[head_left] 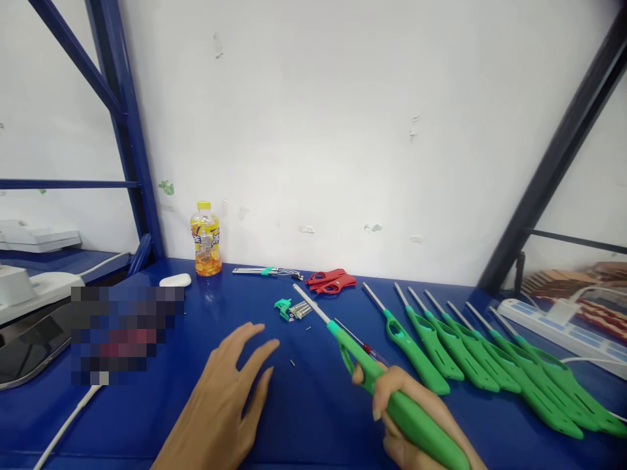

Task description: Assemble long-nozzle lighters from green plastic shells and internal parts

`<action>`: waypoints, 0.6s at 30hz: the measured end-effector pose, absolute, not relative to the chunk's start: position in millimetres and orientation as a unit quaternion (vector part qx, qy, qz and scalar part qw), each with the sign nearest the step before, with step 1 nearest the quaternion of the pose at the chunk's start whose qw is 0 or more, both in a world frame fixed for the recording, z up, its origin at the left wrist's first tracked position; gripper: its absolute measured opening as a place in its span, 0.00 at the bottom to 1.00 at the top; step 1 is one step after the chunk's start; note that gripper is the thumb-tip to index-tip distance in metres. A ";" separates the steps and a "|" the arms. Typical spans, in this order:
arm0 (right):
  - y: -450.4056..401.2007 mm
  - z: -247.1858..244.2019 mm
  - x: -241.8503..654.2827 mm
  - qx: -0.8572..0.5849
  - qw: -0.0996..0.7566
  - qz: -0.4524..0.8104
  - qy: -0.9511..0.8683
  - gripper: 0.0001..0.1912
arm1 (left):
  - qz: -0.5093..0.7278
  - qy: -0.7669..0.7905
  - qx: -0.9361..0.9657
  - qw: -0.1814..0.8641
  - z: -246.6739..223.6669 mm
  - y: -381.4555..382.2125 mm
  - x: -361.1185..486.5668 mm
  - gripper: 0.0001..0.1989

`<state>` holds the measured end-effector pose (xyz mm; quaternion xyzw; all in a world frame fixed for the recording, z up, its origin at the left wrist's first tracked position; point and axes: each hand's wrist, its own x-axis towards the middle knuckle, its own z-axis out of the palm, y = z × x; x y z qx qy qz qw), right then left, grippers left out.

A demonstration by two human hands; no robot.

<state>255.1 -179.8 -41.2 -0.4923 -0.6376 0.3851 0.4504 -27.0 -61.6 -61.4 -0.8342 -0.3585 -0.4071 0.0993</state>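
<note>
My right hand (409, 408) is wrapped round a green long-necked lighter (360, 356), its metal tube pointing up and to the left. Over the blue table, my left hand (228, 391) has its fingers apart and holds nothing. Just beyond it lie small turquoise plastic parts (283, 308), a few short metal pieces (302, 309) and two loose screws or pins. Partly hidden behind the held lighter is a screwdriver (372, 352). Several more green lighters (450, 346) lie side by side to the right of my right hand.
Red plastic handle shells (330, 281) and metal tubes with wires (262, 270) lie near the wall. A drink bottle (206, 240) stands at the back left beside a white case (175, 281). A power strip (568, 333) borders the right side; a white cable (68, 421) crosses the left.
</note>
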 end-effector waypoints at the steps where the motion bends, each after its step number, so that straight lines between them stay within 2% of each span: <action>1: -177.6 -42.2 257.1 -0.495 0.450 0.361 -0.650 0.13 | -0.401 -0.351 -0.840 0.097 -65.5 -60.1 -27.0 0.18; 7: -161.9 -48.0 253.3 -0.454 0.459 0.281 -0.710 0.02 | -0.365 -0.329 -0.869 0.059 -75.0 -52.7 -28.8 0.11; 11: -159.8 -48.0 249.9 -0.425 0.465 0.285 -0.722 0.08 | -0.347 -0.318 -0.881 0.043 -71.3 -51.4 -30.7 0.10; 18: -162.7 -48.1 248.9 -0.451 0.458 0.312 -0.700 0.09 | -0.341 -0.298 -0.891 0.017 -67.9 -55.7 -28.8 0.12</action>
